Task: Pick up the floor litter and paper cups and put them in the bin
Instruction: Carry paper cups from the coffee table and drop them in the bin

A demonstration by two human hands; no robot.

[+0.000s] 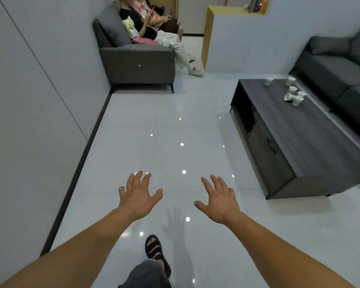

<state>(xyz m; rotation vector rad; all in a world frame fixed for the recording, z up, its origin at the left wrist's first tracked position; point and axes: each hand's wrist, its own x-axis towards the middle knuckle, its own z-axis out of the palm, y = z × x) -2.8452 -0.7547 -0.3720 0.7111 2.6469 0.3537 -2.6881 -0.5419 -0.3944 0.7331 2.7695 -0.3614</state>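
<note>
A pale wall (29, 100) runs down the left side, edged at the bottom by a dark skirting strip (77, 173). At its far end stands a grey sofa (137, 63), where a seated person (146, 21) stretches their legs out onto the floor. The glossy white floor (164, 125) reflects small ceiling lights. Low in the middle, a foot in a black sandal (154, 249) is planted on the tiles, under a grey trouser leg.

The left hand (138, 196) reaches forward over the floor on a bare, nearly straight arm, back of the hand up, fingers spread and thumb out. Its grip is released and holds nothing. The right hand (218, 201) mirrors it just beside, well apart from any object, fingers splayed, its grip likewise released. A faint hand shadow lies on the tiles between the wrists.

To the right, a long, low, dark counter (299, 142) stands between the hands and a dark sofa (337, 67). The paper cups (293, 94) sit on the far end of the counter's top, most clustered together and one apart to their left, all far from both hands. A wood-edged partition (208, 34) rises behind.
</note>
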